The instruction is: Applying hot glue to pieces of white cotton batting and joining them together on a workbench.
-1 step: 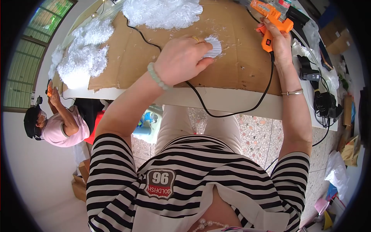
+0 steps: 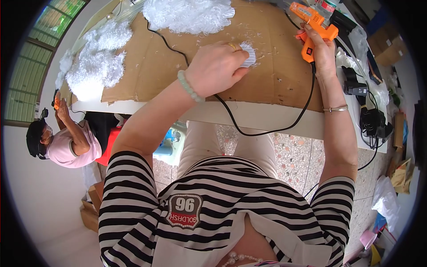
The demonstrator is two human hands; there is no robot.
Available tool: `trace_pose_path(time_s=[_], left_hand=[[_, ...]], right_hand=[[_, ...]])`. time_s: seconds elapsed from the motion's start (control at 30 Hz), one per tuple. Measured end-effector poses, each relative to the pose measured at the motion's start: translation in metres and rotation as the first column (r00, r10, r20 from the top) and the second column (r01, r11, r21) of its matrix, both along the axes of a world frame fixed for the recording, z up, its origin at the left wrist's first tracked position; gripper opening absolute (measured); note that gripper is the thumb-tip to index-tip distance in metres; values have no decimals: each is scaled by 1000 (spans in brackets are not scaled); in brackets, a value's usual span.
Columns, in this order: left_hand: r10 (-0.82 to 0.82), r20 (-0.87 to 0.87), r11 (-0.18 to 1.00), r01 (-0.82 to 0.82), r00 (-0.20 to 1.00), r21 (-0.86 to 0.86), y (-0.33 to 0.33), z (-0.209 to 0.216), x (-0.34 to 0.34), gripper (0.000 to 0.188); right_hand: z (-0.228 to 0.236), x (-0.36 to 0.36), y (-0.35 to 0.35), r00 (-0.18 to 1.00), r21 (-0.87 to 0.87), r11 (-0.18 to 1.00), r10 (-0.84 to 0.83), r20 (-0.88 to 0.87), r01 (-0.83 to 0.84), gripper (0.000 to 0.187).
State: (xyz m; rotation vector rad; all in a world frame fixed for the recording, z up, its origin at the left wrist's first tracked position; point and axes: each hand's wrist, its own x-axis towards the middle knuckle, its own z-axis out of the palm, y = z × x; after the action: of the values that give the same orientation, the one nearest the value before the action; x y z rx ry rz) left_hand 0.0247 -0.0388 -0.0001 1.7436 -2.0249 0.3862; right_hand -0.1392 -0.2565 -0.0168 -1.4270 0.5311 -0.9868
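My right hand [image 2: 324, 51] is wrapped round the handle of an orange hot glue gun [image 2: 310, 46], its nozzle pointing up and to the left over the table's right side. A black cord runs from the handle in a loop past the table's front edge. With bent fingers, my left hand [image 2: 219, 66] grips a small white ribbed piece [image 2: 250, 55] that lies on the cardboard sheet [image 2: 262, 86]. The fingertips and part of that piece are hidden behind the hand. White stringy shreds surround the piece.
Heaps of white shredded fibre [image 2: 189, 15] lie at the back, with another pile [image 2: 95, 66] at the left. Black power adapters [image 2: 373, 118] and plastic bags crowd the right side. A co-worker [image 2: 71, 140] sits at the far left, holding an orange tool.
My left hand has shifted slightly to the right, covering a bit more of the white ribbed piece. The glue gun stays almost in place.
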Motion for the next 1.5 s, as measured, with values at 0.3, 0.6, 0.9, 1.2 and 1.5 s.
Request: trace_pose_path(time_s=[0.3, 0.6, 0.9, 1.2, 1.5], left_hand=[[-41, -20, 997, 42, 999, 59, -26, -16, -8, 11], [-128, -160, 991, 120, 979, -61, -15, -14, 7, 29], [-71, -540, 972, 179, 839, 151, -13, -1, 23, 48], [104, -694, 990, -5, 713, 143, -81, 46, 59, 38], [337, -824, 938, -244, 456, 248, -185, 28, 99, 34]], right_hand=[[-2, 0, 0, 999, 27, 999, 40, 27, -41, 25], [3, 4, 5, 999, 15, 1000, -4, 39, 3, 25], [11, -5, -8, 955, 219, 966, -190, 230, 139, 22], [-12, -8, -32, 904, 333, 922, -303, 303, 197, 18], [-6, 3, -23, 955, 308, 934, -243, 168, 183, 22]])
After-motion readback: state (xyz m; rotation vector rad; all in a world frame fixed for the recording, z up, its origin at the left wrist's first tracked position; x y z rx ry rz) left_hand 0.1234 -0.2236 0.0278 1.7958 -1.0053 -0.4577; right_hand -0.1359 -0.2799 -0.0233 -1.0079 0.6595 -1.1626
